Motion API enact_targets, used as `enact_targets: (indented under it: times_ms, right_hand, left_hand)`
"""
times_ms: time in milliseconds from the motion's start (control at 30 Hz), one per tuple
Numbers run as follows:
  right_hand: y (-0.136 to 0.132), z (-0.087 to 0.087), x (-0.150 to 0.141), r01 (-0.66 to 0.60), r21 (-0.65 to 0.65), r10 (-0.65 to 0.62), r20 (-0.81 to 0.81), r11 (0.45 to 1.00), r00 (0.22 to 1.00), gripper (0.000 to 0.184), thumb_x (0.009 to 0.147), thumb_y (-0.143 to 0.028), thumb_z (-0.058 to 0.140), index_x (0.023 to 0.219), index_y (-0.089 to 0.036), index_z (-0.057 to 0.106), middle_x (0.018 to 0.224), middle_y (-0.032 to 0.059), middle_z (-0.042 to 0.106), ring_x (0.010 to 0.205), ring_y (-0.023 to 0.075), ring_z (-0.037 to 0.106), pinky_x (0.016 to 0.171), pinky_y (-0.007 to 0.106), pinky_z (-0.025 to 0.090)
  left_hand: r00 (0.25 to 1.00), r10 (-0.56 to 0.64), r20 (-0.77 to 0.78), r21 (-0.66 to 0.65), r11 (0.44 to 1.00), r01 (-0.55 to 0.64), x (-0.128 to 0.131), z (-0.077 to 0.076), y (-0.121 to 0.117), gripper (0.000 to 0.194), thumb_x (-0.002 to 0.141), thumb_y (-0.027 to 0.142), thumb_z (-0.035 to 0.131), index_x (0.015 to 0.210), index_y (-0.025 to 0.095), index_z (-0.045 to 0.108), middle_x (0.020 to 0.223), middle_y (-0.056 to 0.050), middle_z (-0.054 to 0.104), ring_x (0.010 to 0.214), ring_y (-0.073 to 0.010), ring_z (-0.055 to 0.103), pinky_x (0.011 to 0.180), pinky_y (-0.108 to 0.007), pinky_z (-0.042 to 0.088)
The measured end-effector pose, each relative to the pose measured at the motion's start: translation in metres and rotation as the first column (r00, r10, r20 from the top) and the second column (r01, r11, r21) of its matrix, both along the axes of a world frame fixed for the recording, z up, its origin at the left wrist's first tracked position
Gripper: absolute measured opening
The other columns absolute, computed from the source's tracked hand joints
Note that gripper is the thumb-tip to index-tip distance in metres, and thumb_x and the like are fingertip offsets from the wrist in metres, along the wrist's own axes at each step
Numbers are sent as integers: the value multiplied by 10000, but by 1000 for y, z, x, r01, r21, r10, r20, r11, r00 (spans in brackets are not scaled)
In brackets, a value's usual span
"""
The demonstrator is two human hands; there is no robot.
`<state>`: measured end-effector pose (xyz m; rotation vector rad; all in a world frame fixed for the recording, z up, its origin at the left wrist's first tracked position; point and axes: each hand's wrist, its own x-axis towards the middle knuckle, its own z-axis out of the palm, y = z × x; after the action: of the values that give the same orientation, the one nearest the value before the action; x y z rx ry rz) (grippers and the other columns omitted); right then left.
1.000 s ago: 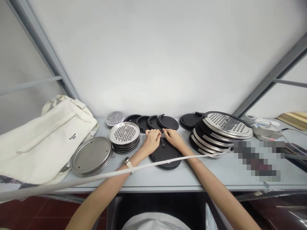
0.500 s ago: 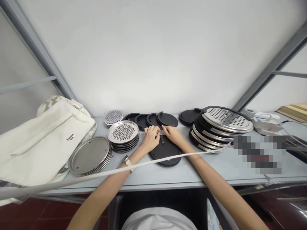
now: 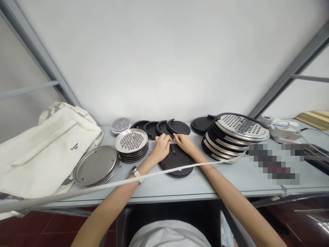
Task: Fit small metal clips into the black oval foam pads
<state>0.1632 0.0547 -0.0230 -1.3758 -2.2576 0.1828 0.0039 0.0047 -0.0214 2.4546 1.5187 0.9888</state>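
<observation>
A round black disc (image 3: 177, 164) lies on the table in front of me, a dark strap-like tab (image 3: 173, 149) on its upper part. My left hand (image 3: 161, 146) is closed at the disc's far left edge with curled fingers. My right hand (image 3: 184, 143) is closed at the far right edge, thumb and fingers pinched inward. Between the fingertips shows a small shiny metal piece (image 3: 173, 141) at the rim. The hands partly hide that rim, and the fingers' undersides are out of sight.
Left stand stacked perforated metal grater discs (image 3: 131, 140), plain metal discs (image 3: 95, 166) and a cream bag (image 3: 51, 151). Several black discs (image 3: 179, 127) lie along the wall. On the right rises a stack of large grater discs (image 3: 241, 127). A white cord (image 3: 144, 177) crosses above my forearms.
The view has shifted very slightly. Both hands stay at the disc's far edge; my fingers have moved only a little, and more of the metal piece shows between them.
</observation>
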Motion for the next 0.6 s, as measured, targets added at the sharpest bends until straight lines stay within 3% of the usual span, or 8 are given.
enact_targets:
  times_ms: [300,600]
  right_hand:
    - [-4,8,4,-25,2,25,3,1000,1000,467,984,-331,310,677,-158,616,664,84,681,558,152,577,552,257,276]
    - [-4,3,8,-53,-23,53,8,998,999,365,940,-315,411,643,-168,564,623,75,636,520,143,522,531,263,252]
  left_hand:
    - [999,-30,38,5,1000,29,0,-3,2,138,917,109,387,931,190,497,951,-35,496,917,-179,507,845,-315,351]
    - [995,-90,40,15,996,89,0,-3,3,162,906,85,381,920,187,507,949,-32,492,907,-174,510,847,-309,352]
